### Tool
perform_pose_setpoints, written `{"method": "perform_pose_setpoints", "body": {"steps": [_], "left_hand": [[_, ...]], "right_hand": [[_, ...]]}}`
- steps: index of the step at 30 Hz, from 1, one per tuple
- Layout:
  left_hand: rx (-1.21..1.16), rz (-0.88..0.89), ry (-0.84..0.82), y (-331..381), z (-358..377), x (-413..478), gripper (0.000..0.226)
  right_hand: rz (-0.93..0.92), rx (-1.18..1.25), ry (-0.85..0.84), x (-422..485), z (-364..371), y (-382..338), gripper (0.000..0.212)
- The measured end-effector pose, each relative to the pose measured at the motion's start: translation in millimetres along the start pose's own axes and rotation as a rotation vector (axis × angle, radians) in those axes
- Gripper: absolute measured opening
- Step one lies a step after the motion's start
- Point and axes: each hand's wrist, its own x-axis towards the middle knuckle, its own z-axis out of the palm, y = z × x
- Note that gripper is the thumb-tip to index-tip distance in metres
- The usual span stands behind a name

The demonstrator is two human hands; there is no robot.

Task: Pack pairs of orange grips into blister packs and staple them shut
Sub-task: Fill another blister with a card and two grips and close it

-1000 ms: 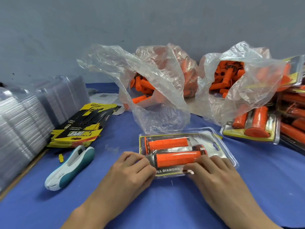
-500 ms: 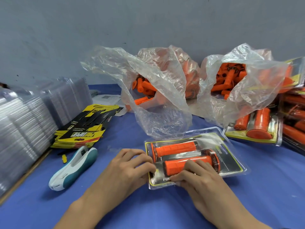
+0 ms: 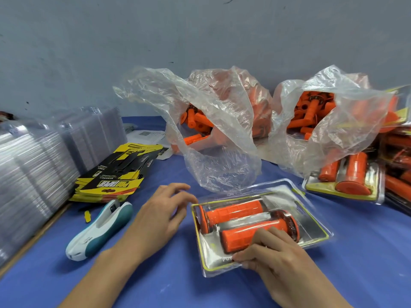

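Observation:
A clear blister pack (image 3: 311, 221) with a yellow-edged card lies on the blue table, tilted. Two orange grips (image 3: 233, 213) lie side by side inside it. My right hand (image 3: 278, 261) presses on the pack's near edge with curled fingers, pinching the plastic beside the nearer grip (image 3: 251, 234). Just left of the pack my left hand (image 3: 160, 216) hovers with fingers relaxed and spread, holding nothing. A white and teal stapler (image 3: 100, 230) lies on the table left of that hand.
Two clear bags of loose orange grips (image 3: 200, 127) (image 3: 311, 112) stand at the back. Finished packs (image 3: 347, 176) pile at the right. A stack of yellow-black cards (image 3: 115, 174) and stacks of empty blister shells (image 3: 33, 170) sit at the left.
My left hand has let go of the pack's left end and lifted away to the left. The pack has turned further counter-clockwise under my right hand.

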Motion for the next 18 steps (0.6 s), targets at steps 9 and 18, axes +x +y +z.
{"method": "perform_pose_setpoints", "body": {"steps": [9,18], "left_hand": [[-0.844,-0.782,-0.359,33.1,4.9,6.7,0.027],[-0.912,-0.855,-0.377,25.7,4.4,15.1,0.021]], "right_hand": [[-0.014,-0.057,0.033,-0.6,10.2,-0.1,0.010],[-0.086,-0.162,0.027,5.5,6.3,-9.6,0.015]]}}
